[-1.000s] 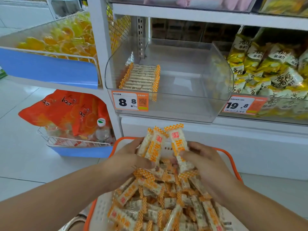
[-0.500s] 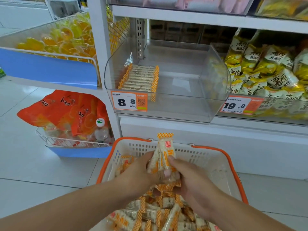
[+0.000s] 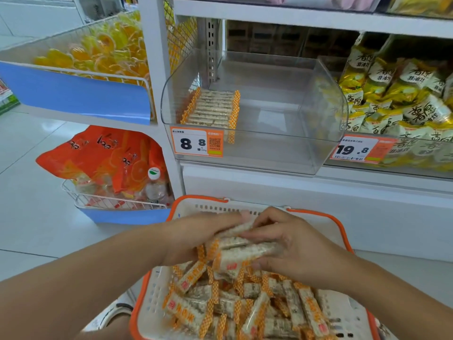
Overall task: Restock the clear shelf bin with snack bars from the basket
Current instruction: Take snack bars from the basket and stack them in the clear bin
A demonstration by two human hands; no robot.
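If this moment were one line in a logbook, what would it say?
stage: gathering | left hand + right hand: gripping bundle of snack bars over basket | clear bin: one row at left, rest bare

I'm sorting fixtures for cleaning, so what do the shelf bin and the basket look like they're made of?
The shelf bin looks like clear, glossy rigid plastic, maybe acrylic: the row of snack bars shows through its walls, which catch reflections. The basket looks like moulded white plastic, fairly matte, with slotted walls and an orange rim, probably plastic too.
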